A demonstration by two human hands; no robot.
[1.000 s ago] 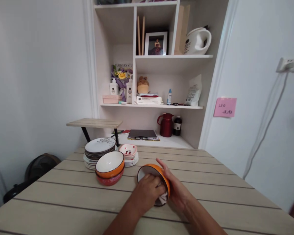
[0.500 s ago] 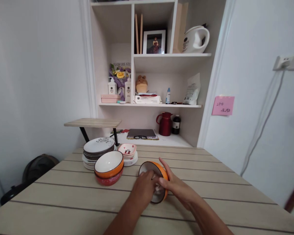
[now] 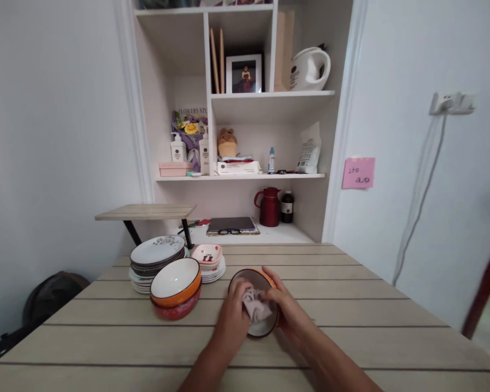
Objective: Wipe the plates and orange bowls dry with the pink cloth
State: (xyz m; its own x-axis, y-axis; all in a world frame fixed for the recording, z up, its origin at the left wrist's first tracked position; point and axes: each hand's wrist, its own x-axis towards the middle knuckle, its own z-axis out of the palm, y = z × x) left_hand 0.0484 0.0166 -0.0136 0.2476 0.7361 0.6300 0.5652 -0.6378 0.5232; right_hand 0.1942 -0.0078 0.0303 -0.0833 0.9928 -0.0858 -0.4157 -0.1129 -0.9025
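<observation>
A bowl (image 3: 264, 329) with an orange outside, pale inside and dark rim is tilted towards me on the table. My left hand (image 3: 234, 313) is closed on a crumpled greyish-pink cloth (image 3: 256, 306) inside the bowl, its fingers by the left rim. My right hand (image 3: 289, 305) grips the bowl's right side, thumb over the rim near the cloth and fingers behind the outer wall. To the left, an orange bowl (image 3: 176, 282) sits in a red bowl (image 3: 177, 310). Part of each hand's grip is hidden.
Behind the stacked bowls are a tall pile of plates (image 3: 157, 249) and small square dishes (image 3: 206, 254) on white saucers (image 3: 214, 275). A small raised stand (image 3: 147, 212) is at the table's back left. Beyond the table's far edge, shelves hold a red jug (image 3: 269, 208) and a laptop (image 3: 231, 224).
My left hand has shifted towards the bowl's left rim, and more of the cloth shows. My right hand stays on the bowl's right side. The whole view has shifted slightly.
</observation>
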